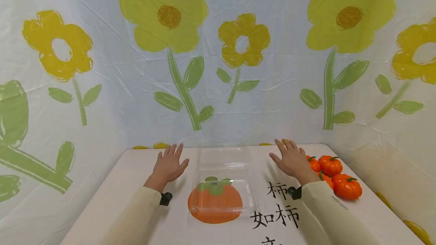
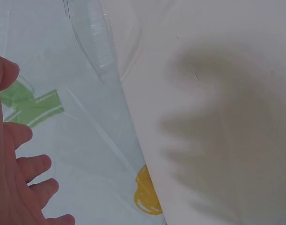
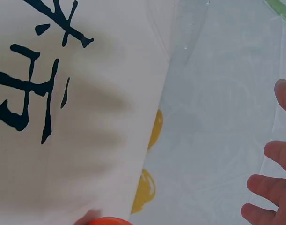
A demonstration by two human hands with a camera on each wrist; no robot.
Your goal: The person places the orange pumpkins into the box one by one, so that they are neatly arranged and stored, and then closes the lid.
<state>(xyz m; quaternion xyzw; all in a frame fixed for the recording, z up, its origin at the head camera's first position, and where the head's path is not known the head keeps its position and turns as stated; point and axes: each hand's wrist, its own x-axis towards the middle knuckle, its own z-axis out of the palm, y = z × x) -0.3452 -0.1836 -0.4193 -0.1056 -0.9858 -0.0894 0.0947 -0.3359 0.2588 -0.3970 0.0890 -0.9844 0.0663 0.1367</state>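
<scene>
A clear plastic clamshell box point(image 1: 223, 196) stands with its lid point(image 1: 223, 155) folded back, over a printed orange persimmon on the tabletop. To its left my left hand point(image 1: 169, 165) hovers with fingers spread and holds nothing; in the left wrist view the fingers point(image 2: 37, 166) are apart, and a shadow falls on the table. On the box's other side, my right hand point(image 1: 292, 160) is raised over the table, fingers extended and bare of any object. Just right of that hand sit several small orange toy pumpkins point(image 1: 346, 186) with green stems, partly hidden by the hand and sleeve.
The white table point(image 1: 112, 196) carries black brush characters point(image 1: 276, 216) right of the box. A pale curtain point(image 1: 265, 101) printed with yellow flowers encloses the back and both sides. Small dark wrist cameras point(image 1: 166, 199) sit at both cuffs.
</scene>
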